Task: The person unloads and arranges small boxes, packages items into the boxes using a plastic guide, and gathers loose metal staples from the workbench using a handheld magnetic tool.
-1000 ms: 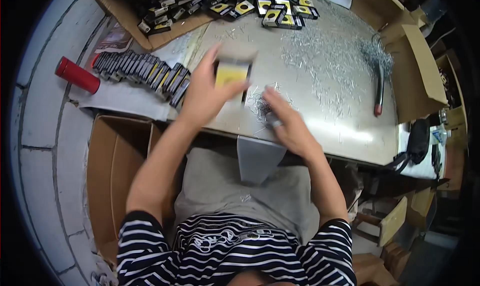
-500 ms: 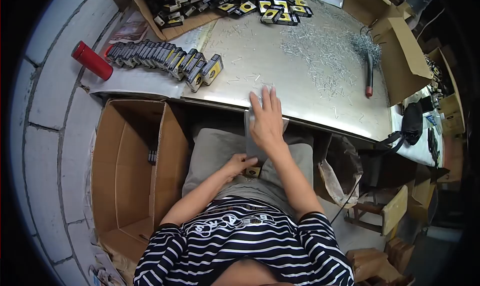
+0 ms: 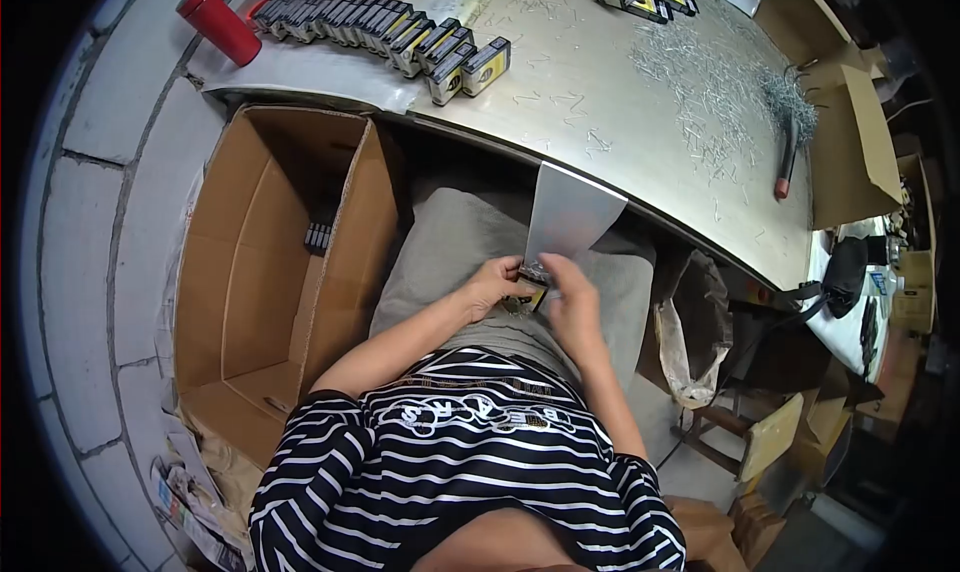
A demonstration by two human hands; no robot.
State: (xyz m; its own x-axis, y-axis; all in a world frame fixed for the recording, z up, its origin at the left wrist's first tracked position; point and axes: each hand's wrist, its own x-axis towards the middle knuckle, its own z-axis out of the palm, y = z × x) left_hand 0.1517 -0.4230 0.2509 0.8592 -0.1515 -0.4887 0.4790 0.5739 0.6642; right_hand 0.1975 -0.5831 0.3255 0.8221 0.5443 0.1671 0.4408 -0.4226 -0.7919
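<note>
Well, the left hand [image 3: 490, 289] holds a box [image 3: 535, 298]

Over on the far left, a red flask [image 3: 219, 24] at the end of the desk [image 3: 640, 137], right by the pale block wall [image 3: 95, 212]! Down below it, crumpled papers [image 3: 188, 507] at the wall's foot. Swing right: a cloudy plastic bag [image 3: 686, 377] gaping open, a wooden stool [image 3: 774, 437] just beside, a black bag [image 3: 846, 272] above, brown cardboard [image 3: 755, 532] down low.
</note>
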